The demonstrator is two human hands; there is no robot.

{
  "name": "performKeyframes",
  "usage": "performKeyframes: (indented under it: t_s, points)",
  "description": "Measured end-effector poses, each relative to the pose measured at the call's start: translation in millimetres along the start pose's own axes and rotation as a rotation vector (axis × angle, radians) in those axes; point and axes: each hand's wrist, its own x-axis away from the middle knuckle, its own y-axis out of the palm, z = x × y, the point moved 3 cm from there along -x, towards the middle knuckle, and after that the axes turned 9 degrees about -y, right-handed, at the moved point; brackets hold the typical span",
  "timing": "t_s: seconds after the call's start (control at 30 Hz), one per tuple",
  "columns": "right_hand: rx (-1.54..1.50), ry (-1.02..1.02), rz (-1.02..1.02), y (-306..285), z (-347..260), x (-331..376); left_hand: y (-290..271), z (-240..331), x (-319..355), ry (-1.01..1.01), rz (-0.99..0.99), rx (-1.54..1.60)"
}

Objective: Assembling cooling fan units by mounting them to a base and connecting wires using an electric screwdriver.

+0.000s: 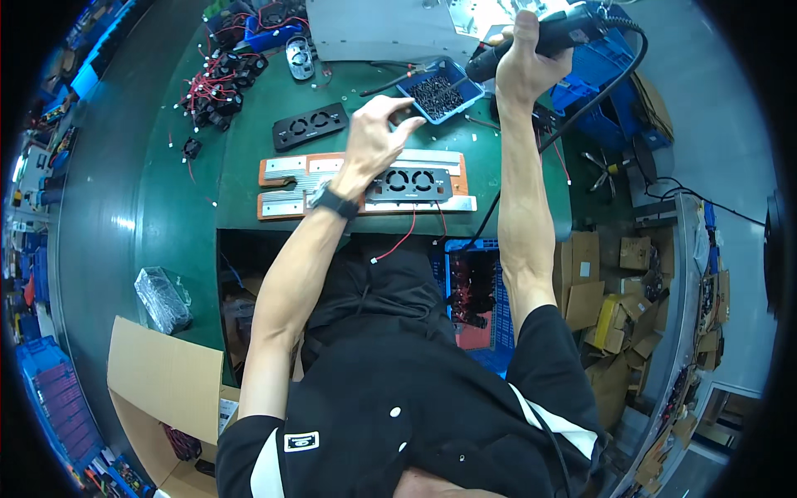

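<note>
Screwdriver (573, 31) inside right grip (531, 73); screw tray (461, 109) just leftward.

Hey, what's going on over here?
A person at a green bench holds a black corded tool in the right hand, angled toward a blue tray of small dark pieces. The left hand, seemingly empty, is curved beside the tray. A black panel with two round openings lies on a wood-and-metal fixture.

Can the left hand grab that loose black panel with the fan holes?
Probably yes. The left hand is open and seems empty, and the loose black panel lies just to its left on the green table, with nothing visible on top or between.
</note>
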Motion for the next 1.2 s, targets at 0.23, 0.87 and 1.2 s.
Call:
performKeyframes:
  t_s: [0.23, 0.87, 1.2]
  points:
    - [0.059, 0.015, 0.023, 14, -17, 4, 54, -20, -49, 0.009, -0.041, 0.009]
    - [-0.061, 0.084, 0.092, -12, -41, -6, 26, 10, -32, 0.297, -0.08, -0.113]
    - [-0.172, 0.119, 0.078, 20, -90, 5, -15, 30, 12, 0.228, -0.024, -0.146]
